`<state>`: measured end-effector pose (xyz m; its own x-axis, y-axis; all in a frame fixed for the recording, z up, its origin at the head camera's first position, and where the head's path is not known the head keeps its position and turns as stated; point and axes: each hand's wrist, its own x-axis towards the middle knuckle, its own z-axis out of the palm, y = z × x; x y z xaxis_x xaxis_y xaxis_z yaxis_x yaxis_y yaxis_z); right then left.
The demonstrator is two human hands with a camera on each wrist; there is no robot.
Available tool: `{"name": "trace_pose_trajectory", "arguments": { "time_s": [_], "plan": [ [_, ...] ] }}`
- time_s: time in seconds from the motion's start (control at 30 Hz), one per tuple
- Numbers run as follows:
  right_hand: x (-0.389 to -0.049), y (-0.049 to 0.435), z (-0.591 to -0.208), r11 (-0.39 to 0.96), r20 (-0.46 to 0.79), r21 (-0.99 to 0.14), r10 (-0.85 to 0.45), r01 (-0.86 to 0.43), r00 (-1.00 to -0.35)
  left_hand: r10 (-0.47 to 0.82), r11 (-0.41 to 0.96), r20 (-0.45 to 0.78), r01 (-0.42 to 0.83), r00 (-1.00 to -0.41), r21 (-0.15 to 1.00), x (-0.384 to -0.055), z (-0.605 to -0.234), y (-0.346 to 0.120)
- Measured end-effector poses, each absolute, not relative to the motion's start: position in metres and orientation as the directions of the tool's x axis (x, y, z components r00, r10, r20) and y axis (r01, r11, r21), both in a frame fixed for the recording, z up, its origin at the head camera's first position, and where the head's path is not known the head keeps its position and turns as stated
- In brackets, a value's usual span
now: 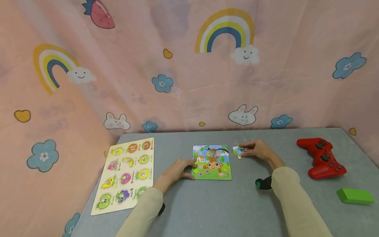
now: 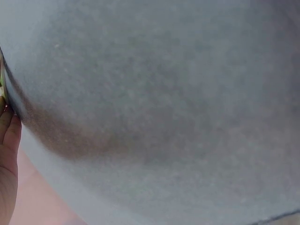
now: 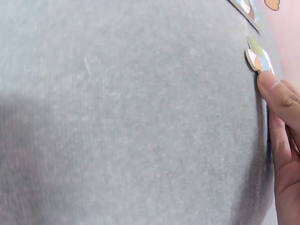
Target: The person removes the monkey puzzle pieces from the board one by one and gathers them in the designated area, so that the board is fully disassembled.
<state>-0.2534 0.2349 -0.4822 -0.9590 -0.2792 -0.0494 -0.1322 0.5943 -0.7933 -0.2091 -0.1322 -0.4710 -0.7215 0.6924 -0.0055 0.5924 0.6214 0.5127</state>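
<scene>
A square jigsaw puzzle (image 1: 211, 163) with a hanging monkey, a house and flowers lies on the table in the head view. My left hand (image 1: 179, 170) touches its left side, fingers over the edge and thumb by the lower left corner. In the left wrist view only part of the left hand (image 2: 8, 150) shows, against the puzzle's edge. Just right of the puzzle, my right hand (image 1: 258, 149) pinches a small jigsaw piece (image 1: 237, 150) by its right side. The right wrist view shows the thumb on that jigsaw piece (image 3: 257, 55); the fingertips beneath are partly hidden.
A wooden fruit peg board (image 1: 118, 171) lies at the left, its near right corner beside the left sleeve. On the right are a red game controller (image 1: 322, 158) and a green block (image 1: 355, 196). A patterned pink cloth (image 1: 189, 65) hangs behind the grey table (image 1: 207, 207).
</scene>
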Motion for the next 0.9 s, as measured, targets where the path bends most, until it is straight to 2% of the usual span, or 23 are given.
{"name": "trace_pose_trajectory", "arguments": {
  "time_s": [0.2,0.9],
  "plan": [
    [-0.2532,0.2352,-0.4830,0.568,-0.049,-0.814,-0.279,-0.123,-0.959,0.705,0.609,0.013,0.614,-0.709,0.502,-0.2098,-0.4716,-0.1339],
    [-0.2497,0.2341,-0.4895,0.478,-0.084,-0.877,-0.241,-0.043,-0.967,0.680,0.635,-0.022,0.573,-0.733,0.518,-0.2103,-0.4735,-0.1335]
  ]
}}
